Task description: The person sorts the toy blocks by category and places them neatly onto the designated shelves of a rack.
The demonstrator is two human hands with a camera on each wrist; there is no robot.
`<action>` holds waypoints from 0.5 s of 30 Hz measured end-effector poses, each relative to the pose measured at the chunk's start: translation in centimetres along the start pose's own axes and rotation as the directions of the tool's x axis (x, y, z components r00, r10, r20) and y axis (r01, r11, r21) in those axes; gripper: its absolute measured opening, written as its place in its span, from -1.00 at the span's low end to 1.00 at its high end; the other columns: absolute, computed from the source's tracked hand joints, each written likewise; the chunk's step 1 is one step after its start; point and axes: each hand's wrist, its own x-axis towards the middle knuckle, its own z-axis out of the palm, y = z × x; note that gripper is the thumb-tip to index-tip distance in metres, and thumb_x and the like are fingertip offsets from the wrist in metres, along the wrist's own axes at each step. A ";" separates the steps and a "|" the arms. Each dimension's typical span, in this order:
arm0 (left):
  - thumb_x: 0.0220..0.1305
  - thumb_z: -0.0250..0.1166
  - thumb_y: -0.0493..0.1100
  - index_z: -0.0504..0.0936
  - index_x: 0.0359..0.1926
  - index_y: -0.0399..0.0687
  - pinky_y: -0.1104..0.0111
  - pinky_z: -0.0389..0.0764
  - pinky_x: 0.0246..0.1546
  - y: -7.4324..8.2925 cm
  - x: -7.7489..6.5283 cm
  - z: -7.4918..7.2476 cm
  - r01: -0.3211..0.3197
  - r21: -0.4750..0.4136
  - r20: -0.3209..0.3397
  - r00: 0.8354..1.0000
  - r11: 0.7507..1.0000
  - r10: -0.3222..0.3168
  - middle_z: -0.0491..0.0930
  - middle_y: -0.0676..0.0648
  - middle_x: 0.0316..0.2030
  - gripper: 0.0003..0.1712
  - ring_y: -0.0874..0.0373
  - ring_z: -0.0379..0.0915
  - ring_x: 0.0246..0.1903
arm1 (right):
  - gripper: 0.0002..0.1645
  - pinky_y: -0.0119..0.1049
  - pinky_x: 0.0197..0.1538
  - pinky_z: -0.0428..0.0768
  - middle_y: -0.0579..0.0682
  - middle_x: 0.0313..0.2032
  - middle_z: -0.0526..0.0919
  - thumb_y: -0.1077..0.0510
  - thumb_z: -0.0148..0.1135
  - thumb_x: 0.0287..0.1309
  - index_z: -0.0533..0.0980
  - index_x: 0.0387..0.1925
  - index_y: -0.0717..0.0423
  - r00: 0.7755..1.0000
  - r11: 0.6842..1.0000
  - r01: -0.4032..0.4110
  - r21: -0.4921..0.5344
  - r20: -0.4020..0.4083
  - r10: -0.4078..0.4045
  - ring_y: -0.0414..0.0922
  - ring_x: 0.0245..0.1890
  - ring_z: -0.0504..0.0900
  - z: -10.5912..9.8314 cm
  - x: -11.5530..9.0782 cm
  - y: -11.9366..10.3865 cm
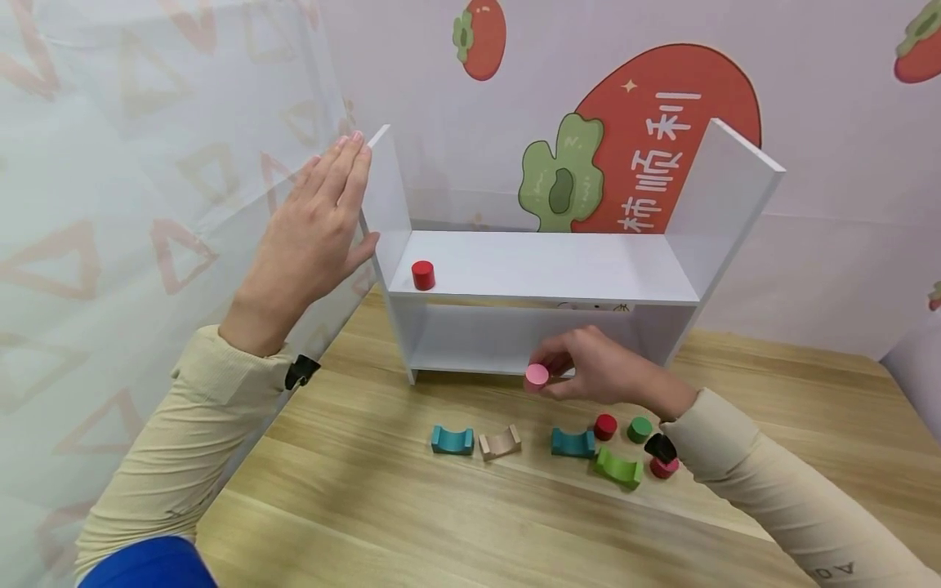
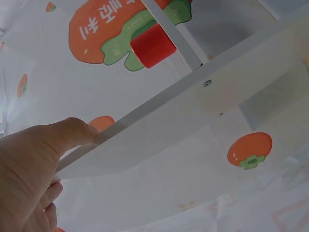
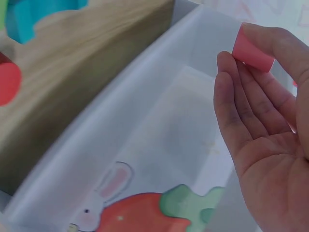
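My left hand [image 1: 312,220] holds the left side panel of a white shelf [image 1: 551,265], its thumb [image 2: 72,135] over the panel's edge and its fingers along the outer side. Between thumb and fingertips, my right hand [image 1: 599,367] pinches a pink cylinder block [image 1: 536,377] in front of the lower shelf board. The right wrist view shows the same pink block [image 3: 252,52] held near the fingertips. A red cylinder block [image 1: 422,276] stands at the left end of the upper board.
On the wooden table [image 1: 441,523] before the shelf lie two teal arch blocks [image 1: 452,441], a beige arch block [image 1: 500,443] and a light green arch block [image 1: 618,469]. Near my right wrist are a red cylinder [image 1: 605,426], a green cylinder [image 1: 639,429] and a pinkish-red cylinder [image 1: 664,468].
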 end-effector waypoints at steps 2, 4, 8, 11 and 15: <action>0.27 0.45 -0.24 0.05 0.63 -0.38 -0.05 0.13 0.66 0.0 0.0 0.0 0.002 -0.002 0.005 1.000 1.000 -0.002 0.09 -0.31 0.65 0.07 -0.20 0.02 0.66 | -0.71 -0.27 0.01 0.81 -0.17 -0.20 0.82 0.21 0.56 0.14 0.74 -0.07 0.03 1.000 1.000 0.014 -0.010 -0.002 -0.014 -0.26 -0.14 0.81 -0.5 0.1 -0.6; 0.26 0.44 -0.24 0.05 0.63 -0.38 -0.05 0.13 0.66 0.0 0.1 -0.1 0.004 -0.002 0.007 1.000 1.000 -0.004 0.08 -0.31 0.65 0.07 -0.20 0.01 0.66 | -0.72 -0.28 0.02 0.81 -0.21 -0.20 0.82 0.17 0.57 0.15 0.75 -0.08 -0.03 1.000 0.999 0.017 -0.028 -0.008 -0.018 -0.29 -0.14 0.81 -1.1 0.3 -1.3; 0.26 0.45 -0.24 0.04 0.64 -0.37 -0.05 0.13 0.66 0.0 0.2 0.0 0.005 -0.003 0.008 1.000 1.000 -0.005 0.08 -0.30 0.66 0.08 -0.19 0.01 0.66 | -0.72 -0.26 0.04 0.80 -0.24 -0.20 0.81 0.15 0.56 0.15 0.75 -0.07 -0.08 1.000 0.998 0.016 -0.053 -0.011 -0.016 -0.29 -0.14 0.80 -2.3 0.8 -2.7; 0.26 0.45 -0.23 0.04 0.64 -0.38 -0.05 0.13 0.66 0.0 0.2 0.0 0.004 -0.001 0.008 1.000 1.000 -0.004 0.09 -0.30 0.65 0.08 -0.19 0.01 0.66 | -0.68 -0.23 0.06 0.80 -0.19 -0.18 0.82 0.19 0.57 0.14 0.75 -0.04 -0.03 1.000 0.999 0.013 -0.053 -0.007 -0.014 -0.24 -0.12 0.80 -3.2 1.4 -3.7; 0.25 0.46 -0.23 0.04 0.63 -0.38 -0.06 0.14 0.66 0.0 0.1 0.0 0.005 0.001 0.012 1.000 1.000 -0.005 0.08 -0.30 0.65 0.09 -0.20 0.02 0.66 | -0.64 -0.22 0.08 0.80 -0.15 -0.16 0.82 0.20 0.58 0.13 0.75 -0.01 0.01 1.000 0.998 0.017 -0.063 -0.016 -0.018 -0.21 -0.11 0.81 -4.1 2.2 -4.8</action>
